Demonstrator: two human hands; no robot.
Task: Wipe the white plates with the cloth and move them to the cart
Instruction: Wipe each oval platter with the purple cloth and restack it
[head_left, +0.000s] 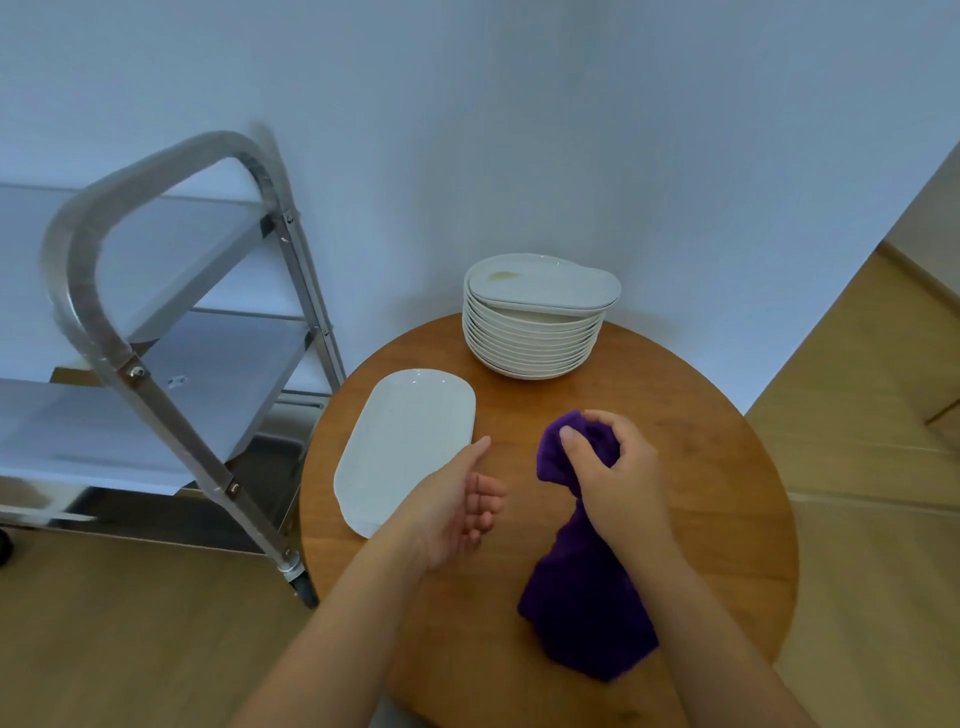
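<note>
A: Right hand (613, 478)?
B: Grip clenched around a purple cloth (587, 587), bunched top in the fist, rest trailing down onto the round wooden table (701, 467) toward the near side.
A: Left hand (457, 509)?
B: Released, palm turned inward, fingers loosely curled, holding nothing. It sits just beside the near right edge of the oval white plate (405, 447); contact unclear.
A: Other plates?
B: Stack of white plates (535, 322) at far table edge, well apart from both hands. Steel cart (156, 322) stands left of the table.
</note>
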